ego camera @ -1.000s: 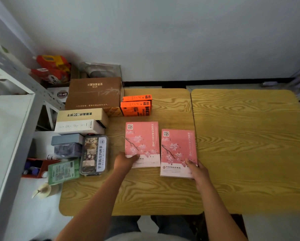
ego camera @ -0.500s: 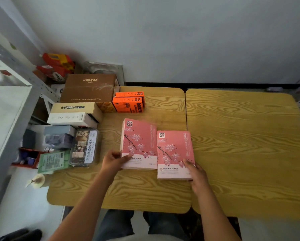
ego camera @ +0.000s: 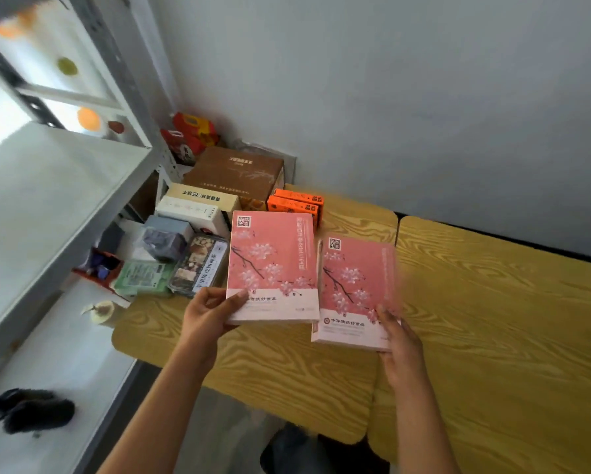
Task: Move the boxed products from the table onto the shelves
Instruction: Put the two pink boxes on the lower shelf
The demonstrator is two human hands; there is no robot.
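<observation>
Grey shelves point(ego camera: 65, 200) stand left of the wooden desk point(ego camera: 492, 319), their near board bare of boxes as far as shown; seemingly little is moved yet. Left hand point(ego camera: 205, 313) pinches one pink blossom box point(ego camera: 273, 265), right hand point(ego camera: 400, 340) grips the second pink box point(ego camera: 355, 289), both just above the desk; brown, cream and orange boxes point(ego camera: 294, 205) wait behind; printed Chinese writing is too blurred to read.
</observation>
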